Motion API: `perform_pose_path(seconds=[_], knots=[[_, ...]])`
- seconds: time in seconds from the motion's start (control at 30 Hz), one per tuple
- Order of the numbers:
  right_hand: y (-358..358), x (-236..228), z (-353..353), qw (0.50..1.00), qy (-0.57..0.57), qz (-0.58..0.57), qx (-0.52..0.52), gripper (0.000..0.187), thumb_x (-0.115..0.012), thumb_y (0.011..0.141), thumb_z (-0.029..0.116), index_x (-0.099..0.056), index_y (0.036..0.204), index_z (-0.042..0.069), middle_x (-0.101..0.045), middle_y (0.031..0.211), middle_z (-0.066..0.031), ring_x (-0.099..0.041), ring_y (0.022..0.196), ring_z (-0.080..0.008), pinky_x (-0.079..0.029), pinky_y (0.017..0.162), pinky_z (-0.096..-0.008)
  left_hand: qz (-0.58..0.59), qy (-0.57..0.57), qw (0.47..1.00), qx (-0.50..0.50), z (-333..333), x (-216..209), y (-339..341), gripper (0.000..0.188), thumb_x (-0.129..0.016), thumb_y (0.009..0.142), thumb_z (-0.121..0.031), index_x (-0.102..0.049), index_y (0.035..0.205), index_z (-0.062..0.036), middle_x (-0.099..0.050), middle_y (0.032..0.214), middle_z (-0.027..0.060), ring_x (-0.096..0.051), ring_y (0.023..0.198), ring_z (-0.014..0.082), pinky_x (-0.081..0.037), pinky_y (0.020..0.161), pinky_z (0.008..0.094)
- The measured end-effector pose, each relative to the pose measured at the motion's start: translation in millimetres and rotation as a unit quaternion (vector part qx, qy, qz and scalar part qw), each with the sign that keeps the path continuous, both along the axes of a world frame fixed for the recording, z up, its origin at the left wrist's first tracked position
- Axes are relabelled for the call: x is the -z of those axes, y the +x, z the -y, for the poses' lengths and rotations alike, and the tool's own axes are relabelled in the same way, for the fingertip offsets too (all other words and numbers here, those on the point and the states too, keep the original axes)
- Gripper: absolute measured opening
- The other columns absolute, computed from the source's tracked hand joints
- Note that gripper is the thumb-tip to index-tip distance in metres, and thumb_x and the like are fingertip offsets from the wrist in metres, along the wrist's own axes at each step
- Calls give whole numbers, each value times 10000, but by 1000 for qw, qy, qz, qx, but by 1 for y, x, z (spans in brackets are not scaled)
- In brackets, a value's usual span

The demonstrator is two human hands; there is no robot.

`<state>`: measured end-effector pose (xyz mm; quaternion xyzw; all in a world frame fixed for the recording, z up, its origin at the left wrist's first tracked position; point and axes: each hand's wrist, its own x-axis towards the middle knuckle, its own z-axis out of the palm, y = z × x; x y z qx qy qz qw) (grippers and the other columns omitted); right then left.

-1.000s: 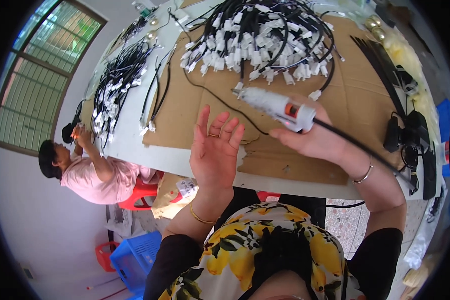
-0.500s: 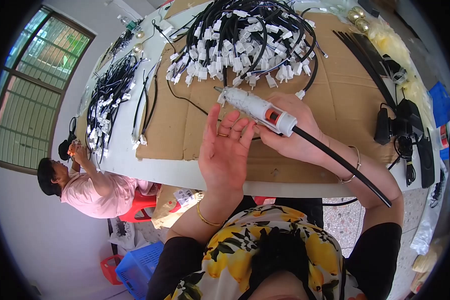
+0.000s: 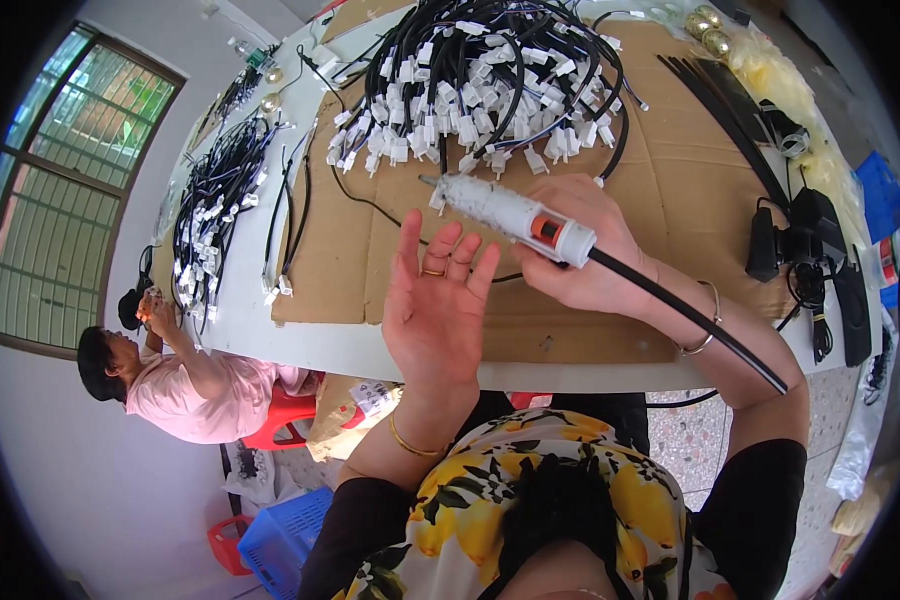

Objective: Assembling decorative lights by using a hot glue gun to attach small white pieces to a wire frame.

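Observation:
A white hot glue gun (image 3: 495, 208) with a smudged barrel is gripped in my right hand (image 3: 585, 245), its nozzle pointing left. From its rear, a long black glue stick (image 3: 690, 315) runs back over my right forearm. My left hand (image 3: 435, 310) is open, palm up and fingers spread, just below the gun and apart from it. Close under the nozzle is a white connector (image 3: 436, 201) at the edge of a big pile of black cables with white connectors (image 3: 490, 95). Brown cardboard (image 3: 350, 270) lies beneath.
Another bundle of cables (image 3: 210, 220) lies at the left, near a co-worker in pink (image 3: 195, 390). Black sticks (image 3: 735, 140), power adapters (image 3: 815, 235) and yellowish plastic wrap (image 3: 810, 130) line the table's right side. A blue crate (image 3: 285, 540) stands on the floor.
My left hand has drawn a little to the left, its fingertips now apart from my right hand and the glue gun. My right hand keeps its hold almost in place.

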<state>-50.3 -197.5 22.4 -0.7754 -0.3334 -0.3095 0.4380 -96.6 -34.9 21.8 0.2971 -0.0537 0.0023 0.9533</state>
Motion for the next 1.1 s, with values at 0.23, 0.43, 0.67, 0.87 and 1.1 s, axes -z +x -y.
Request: perform_pose_path(seconds=[0.23,0.43,0.67,0.87,1.1], knots=[[6,9,-2,999,4,16,-27,213,-653,582,127,-506,714,50,-518,699,-91,-520,659,-271,-396,601,-352,-40,-4,999,12,-1,9,-3,415,-339,898,-302,-315,1250,-82,-496,1048,105,-495,947,216,-413,854,387],[12,3,5,939,210,-256,-89,172,-565,696,21,-532,862,-11,-569,739,-73,-540,657,-117,-444,593,-241,36,189,980,55,-40,19,7,255,-420,883,-197,-509,1036,-14,-553,755,71,-546,678,171,-478,620,289],[11,7,10,906,240,-332,-105,185,-548,753,7,-554,935,36,-558,789,31,-453,611,-9,-356,489,-160,88,602,777,-161,-63,17,96,164,-527,829,-146,-565,871,8,-557,688,58,-553,613,126,-457,569,252],[10,10,9,903,250,-324,-131,180,-551,753,-4,-545,927,41,-553,795,26,-467,640,-15,-381,512,-166,209,862,436,-154,-56,16,125,184,-617,687,-224,-599,740,-49,-582,680,120,-565,634,275,-460,582,349],[12,8,11,898,252,-337,-131,162,-549,752,5,-551,910,42,-547,781,28,-469,646,-22,-387,536,-177,222,853,446,-156,-67,-1,124,138,-520,696,-134,-593,751,-30,-584,673,161,-566,628,316,-458,584,379]])
